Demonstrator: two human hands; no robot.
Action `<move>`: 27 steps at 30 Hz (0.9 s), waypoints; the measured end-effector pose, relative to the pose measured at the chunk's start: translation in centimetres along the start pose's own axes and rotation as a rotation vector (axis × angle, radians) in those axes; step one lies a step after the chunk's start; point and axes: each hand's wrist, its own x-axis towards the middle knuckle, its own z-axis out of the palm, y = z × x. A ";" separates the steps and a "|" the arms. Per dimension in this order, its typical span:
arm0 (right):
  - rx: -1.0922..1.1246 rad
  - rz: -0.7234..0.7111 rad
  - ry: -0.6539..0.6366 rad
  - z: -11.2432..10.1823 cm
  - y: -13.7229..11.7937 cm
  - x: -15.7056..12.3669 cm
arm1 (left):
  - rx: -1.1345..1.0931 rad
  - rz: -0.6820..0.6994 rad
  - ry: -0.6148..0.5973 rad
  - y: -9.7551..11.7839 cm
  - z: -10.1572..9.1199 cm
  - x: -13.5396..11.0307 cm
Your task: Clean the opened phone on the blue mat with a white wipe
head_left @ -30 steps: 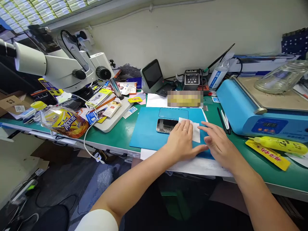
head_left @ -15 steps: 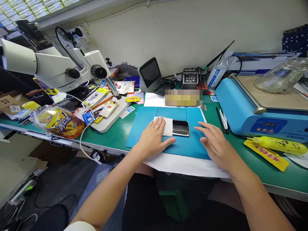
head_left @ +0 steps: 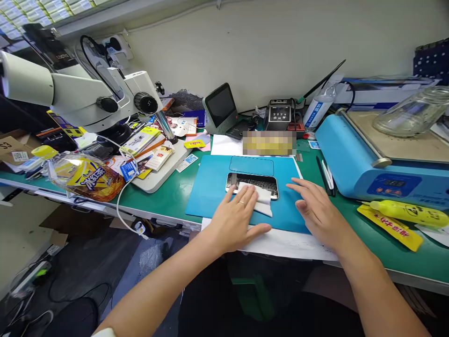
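A phone (head_left: 234,179) lies screen up on a blue mat (head_left: 203,187), its glass reflecting light. My left hand (head_left: 236,215) lies flat over a white wipe (head_left: 264,202), fingers stretched and pressing it on the phone's lower edge. Part of the wipe sticks out to the right of the fingers, creased and reaching onto the mat. Above the mat's right side my right hand (head_left: 314,208) hovers with spread, slightly bent fingers and holds nothing. Just behind the phone is a thin phone-shaped outline (head_left: 251,166), perhaps a glass sheet.
A microscope (head_left: 87,100) and a bottle of tea (head_left: 86,175) stand at the left. A blue heating machine (head_left: 379,173) with a glass jar (head_left: 412,114) is at the right. Black and white tweezers (head_left: 327,175) and a yellow tube (head_left: 410,213) lie near it.
My left hand has slid the wipe rightward and toward me across the phone, uncovering its left end. The wipe has become creased. My right hand stays nearly where it was.
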 end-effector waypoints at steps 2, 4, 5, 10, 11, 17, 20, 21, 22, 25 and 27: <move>0.000 0.007 -0.010 -0.1 -0.1 0.0 | 0.020 -0.051 -0.019 -1.7 -0.6 -0.9; 0.002 0.014 -0.014 -0.2 -0.2 0.0 | 0.032 -0.093 -0.035 -3.1 -1.0 -0.8; 0.003 0.018 -0.013 -0.2 -0.3 0.0 | 0.035 -0.103 -0.042 -3.5 -1.2 -0.4; 0.002 0.022 0.006 -0.2 -0.4 0.0 | 0.030 -0.040 -0.041 -1.6 -0.8 3.9; 0.001 0.020 0.015 -0.2 -0.3 0.1 | 0.023 -0.003 -0.043 -0.8 -0.6 4.7; -0.002 0.010 0.026 -0.3 -0.5 0.0 | 0.012 0.061 -0.004 2.0 0.4 5.6; -0.001 0.003 0.027 -0.1 -0.4 -0.1 | 0.003 0.082 0.021 1.1 0.2 3.2; -0.001 0.003 0.032 0.0 -0.3 -0.1 | 0.005 0.081 0.024 0.6 0.1 2.2; -0.002 0.004 0.036 0.1 -0.2 -0.1 | 0.009 0.074 0.025 0.1 -0.1 1.3; -0.002 0.017 0.026 0.2 -0.1 -0.1 | 0.027 0.013 0.025 -1.6 -0.5 -0.7; 0.000 0.031 0.000 0.0 -0.2 -0.1 | 0.047 -0.058 0.026 -2.7 -0.6 -1.1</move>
